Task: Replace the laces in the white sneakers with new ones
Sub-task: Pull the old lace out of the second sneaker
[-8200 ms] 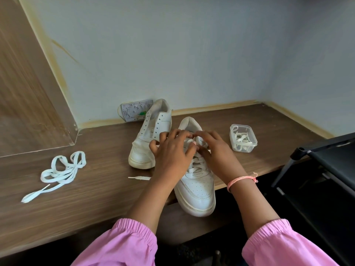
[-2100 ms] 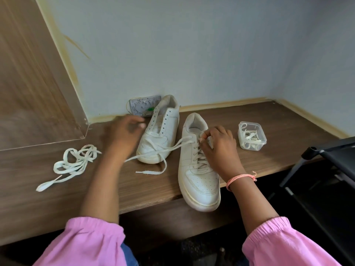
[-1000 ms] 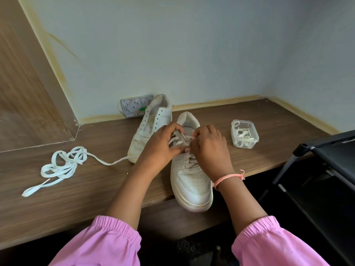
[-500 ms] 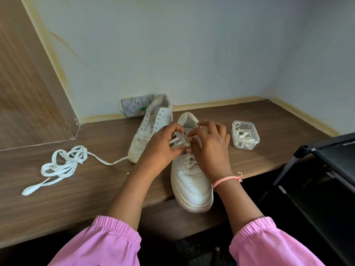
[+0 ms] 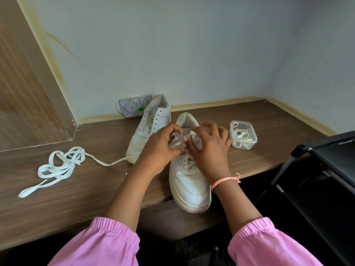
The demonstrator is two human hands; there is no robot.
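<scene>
Your left hand (image 5: 160, 148) and right hand (image 5: 209, 148) both pinch the lace (image 5: 177, 143) mid-frame, fingers curled round it above the near sneaker (image 5: 189, 181), whose toe overhangs the shelf (image 5: 86, 189).

My sleeves (image 5: 107, 244) are pink, my wrist thread (image 5: 224, 180) coral. White sneakers (image 5: 189, 181) and white laces (image 5: 57, 166) lie on the brown wood-grain counter (image 5: 76, 189).

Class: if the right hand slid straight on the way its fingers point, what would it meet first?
Probably the left hand: the right hand points left across the laced sneaker, fingertips nearly touching; depth is uncertain.
</scene>
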